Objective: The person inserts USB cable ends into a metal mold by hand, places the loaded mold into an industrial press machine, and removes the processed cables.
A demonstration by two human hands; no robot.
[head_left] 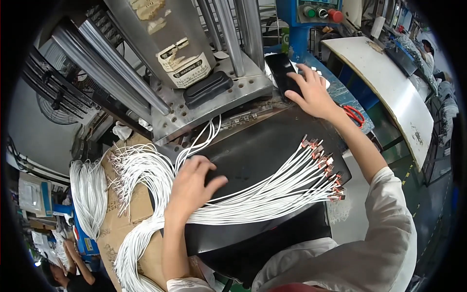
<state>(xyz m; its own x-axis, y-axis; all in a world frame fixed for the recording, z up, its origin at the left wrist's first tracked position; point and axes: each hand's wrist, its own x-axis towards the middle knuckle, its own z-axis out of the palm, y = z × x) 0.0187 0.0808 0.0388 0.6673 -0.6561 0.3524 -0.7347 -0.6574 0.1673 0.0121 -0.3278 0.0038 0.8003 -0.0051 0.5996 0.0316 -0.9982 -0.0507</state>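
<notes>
A shiny black work mat [262, 146] sits in front of a grey metal machine [194, 63] in a busy workshop. The left hand [189, 187] lies flat with open fingers, pressing down on a bunch of thin white wires with small metal ends [287, 187] fanned across the mat. The right hand [311, 92] reaches far out, fingers spread, touching a flat black phone [282, 70] without grabbing it. More white wires [138, 170] lie on brown cardboard [124, 214].

The cables [272, 192] fanned across the surface [262, 146] are white, with reddish-copper and silver tips [323, 163]. The surface is glossy black. The cardboard [138, 204] under the looped cables is plain brown. The machine plate [214, 95] is grey metal, dotted with dark holes, and carries a black pad [208, 89]. The phone [284, 73] is black. The scissors [355, 114] have red handles. The control box [311, 17] is blue, with green, grey and red buttons. The sleeve [384, 233] is white.
</notes>
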